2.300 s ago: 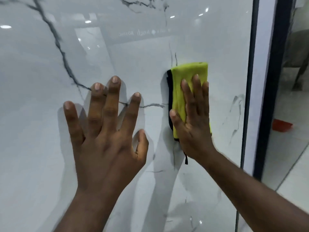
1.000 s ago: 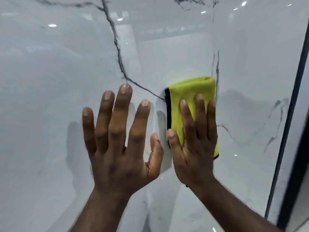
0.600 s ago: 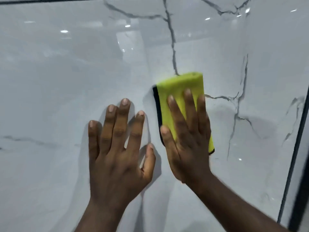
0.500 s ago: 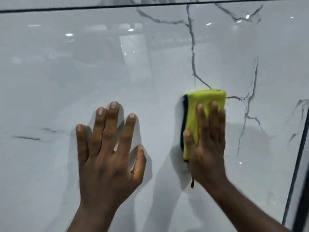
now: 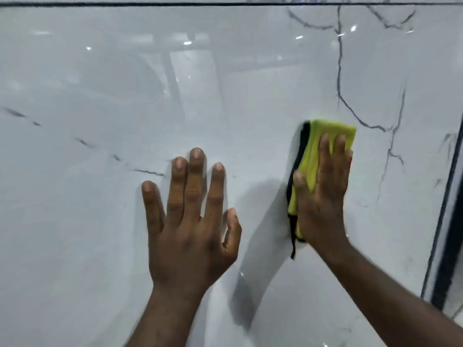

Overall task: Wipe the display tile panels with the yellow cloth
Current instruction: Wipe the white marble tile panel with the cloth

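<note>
A glossy white marble-look tile panel (image 5: pixel 105 201) with dark veins fills the view, standing upright in front of me. A folded yellow cloth (image 5: pixel 313 156) with a black edge lies flat against the panel at the right. My right hand (image 5: pixel 323 196) presses the cloth onto the tile with straight fingers, covering its lower half. My left hand (image 5: pixel 190 221) rests flat on the bare tile to the left of the cloth, fingers spread, about a hand's width away from it.
A thin dark joint line (image 5: pixel 175 4) runs along the panel's top edge. At the right a black frame strip (image 5: pixel 448 221) marks the panel's side edge, with another pale surface beyond it.
The cloth and my right hand have slid to the right, away from my left hand. My view has shifted, so the panel's top joint line now shows.
</note>
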Demonstrator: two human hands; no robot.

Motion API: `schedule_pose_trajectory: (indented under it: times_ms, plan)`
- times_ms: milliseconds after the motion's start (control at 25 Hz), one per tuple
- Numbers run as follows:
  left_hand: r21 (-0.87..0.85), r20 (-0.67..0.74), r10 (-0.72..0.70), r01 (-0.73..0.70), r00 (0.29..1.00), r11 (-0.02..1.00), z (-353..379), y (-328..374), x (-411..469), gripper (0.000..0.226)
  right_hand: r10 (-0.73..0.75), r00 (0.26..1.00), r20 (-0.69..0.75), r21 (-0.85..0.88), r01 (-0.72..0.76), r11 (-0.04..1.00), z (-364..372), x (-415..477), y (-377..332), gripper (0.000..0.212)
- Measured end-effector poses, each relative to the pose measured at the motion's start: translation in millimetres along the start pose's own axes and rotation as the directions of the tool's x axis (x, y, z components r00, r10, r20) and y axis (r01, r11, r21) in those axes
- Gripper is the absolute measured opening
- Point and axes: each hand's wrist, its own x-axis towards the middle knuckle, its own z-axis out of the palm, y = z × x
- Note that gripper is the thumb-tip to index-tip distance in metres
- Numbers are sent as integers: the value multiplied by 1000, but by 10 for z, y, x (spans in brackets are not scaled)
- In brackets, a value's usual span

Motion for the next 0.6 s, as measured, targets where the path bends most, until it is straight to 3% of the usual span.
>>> schedule_pose_trajectory:
  times_ms: [80,200,280,440,480,600]
  plan:
    - [9,6,-8,8,1000,1000,-2,28,4,75,42,998,-49,21,-41,999,-17,455,-291,70]
    - [21,14,-7,7,1000,1000,3,20,2,77,-194,978,80,-59,199,978,11,202,-386,71]
    - [31,21,1,-2,1000,1000,10,35,-29,77,-263,946,191,-111,287,952,-51,-285,-161,73]
    - [52,-6,3,-2,1000,999,46,29,-13,74,14,1000,-5,-6,-14,1000,14,60,-96,72]
    - [33,3,-4,4,1000,999,32,36,-1,73,17,1000,-24,4,-17,1000,37,224,-268,70]
    - [-40,54,8,-6,998,999,-105,-14,-4,70,-306,945,117,-80,316,945,135,-15,-528,68]
